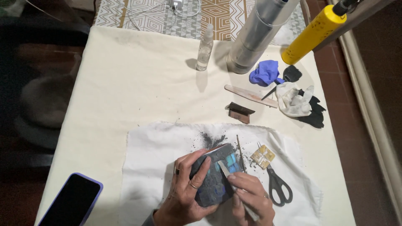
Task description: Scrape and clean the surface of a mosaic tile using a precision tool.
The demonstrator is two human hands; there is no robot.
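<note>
Two hands work a dark, dust-coated block with blue mosaic tiles over a white cloth.

The left hand (186,190) grips the dark block with blue tiles (213,175) from its left side; the right hand (251,199) clasps a flat pale blade (228,170) pressed on the tiles, its lower end cut off by the frame. Black-handled scissors (278,186) lie just right. The white cloth (155,146), speckled with dark dust, covers a cream-draped table (125,75); a purple-cased phone (71,201) is cropped at the corner.
</note>
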